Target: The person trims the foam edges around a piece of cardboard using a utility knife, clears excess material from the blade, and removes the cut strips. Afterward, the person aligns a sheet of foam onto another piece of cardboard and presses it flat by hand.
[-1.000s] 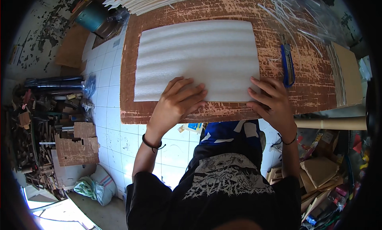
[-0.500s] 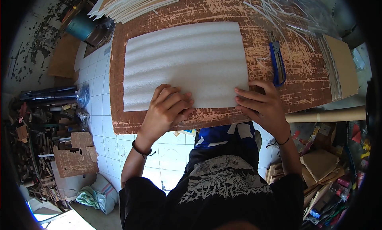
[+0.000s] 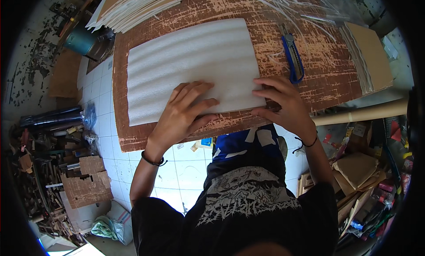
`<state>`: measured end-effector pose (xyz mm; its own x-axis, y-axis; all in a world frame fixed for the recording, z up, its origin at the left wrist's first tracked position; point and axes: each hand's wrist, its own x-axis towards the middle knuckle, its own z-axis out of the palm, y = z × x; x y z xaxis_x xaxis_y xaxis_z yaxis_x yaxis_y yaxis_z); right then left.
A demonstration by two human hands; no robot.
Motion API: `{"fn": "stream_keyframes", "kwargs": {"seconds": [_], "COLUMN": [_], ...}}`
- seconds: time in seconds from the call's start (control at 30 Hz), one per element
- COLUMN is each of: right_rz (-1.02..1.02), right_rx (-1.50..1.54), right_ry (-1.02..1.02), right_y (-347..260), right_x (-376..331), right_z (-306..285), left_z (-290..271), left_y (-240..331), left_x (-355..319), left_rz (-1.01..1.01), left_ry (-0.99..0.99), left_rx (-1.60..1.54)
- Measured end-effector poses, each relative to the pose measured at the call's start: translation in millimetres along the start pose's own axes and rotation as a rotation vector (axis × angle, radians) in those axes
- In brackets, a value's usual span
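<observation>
A white foam sheet (image 3: 190, 61), faintly rippled, lies flat on the scratched brown tabletop (image 3: 212, 8). My left hand (image 3: 183, 107) rests over the sheet's near edge with its fingers spread on the foam and the thumb apart. At the near right corner, my right hand (image 3: 281, 101) has its fingers stretched toward the sheet's right edge, fingertips at or just over it, with the thumb lower down. Neither hand holds anything. To the right of the sheet lies a blue utility knife (image 3: 292, 59).
A stack of white-edged sheets (image 3: 133, 8) sits at the far left of the table. Thin white offcut strips (image 3: 287, 8) and clear plastic (image 3: 332, 6) lie at the far right. Cardboard pieces (image 3: 369, 57) stand at the right edge, above a long cardboard tube (image 3: 363, 112). Scrap (image 3: 48, 163) is piled at left.
The view has shifted slightly. My left hand's fingers have spread out flatter over the foam, and the thumb has moved away from them. My right hand's fingers and thumb are wider apart.
</observation>
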<state>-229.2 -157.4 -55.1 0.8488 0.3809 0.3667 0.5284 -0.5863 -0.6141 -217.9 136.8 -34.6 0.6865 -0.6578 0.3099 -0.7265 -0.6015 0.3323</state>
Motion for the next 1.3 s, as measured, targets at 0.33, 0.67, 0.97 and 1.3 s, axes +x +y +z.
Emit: {"fn": "stream_keyframes", "kwargs": {"seconds": [0.33,0.67,0.97,1.3], "right_rz": [-0.132,0.046,0.092,0.166], "right_rx": [-0.024,0.182,0.121,0.251], "right_ry": [0.014,0.036,0.097,0.338], "right_y": [9,4,-6,-16], "right_x": [-3,0,20,25], "right_z": [0,-2,0,13], "left_z": [6,11,11,10], "left_y": [1,4,2,2], "left_x": [2,5,5,4], "left_rz": [-0.013,-0.078,-0.088,-0.138], "left_ry": [-0.043,0.127,0.146,0.171], "left_rx": [-0.068,-0.15,-0.189,-0.24]}}
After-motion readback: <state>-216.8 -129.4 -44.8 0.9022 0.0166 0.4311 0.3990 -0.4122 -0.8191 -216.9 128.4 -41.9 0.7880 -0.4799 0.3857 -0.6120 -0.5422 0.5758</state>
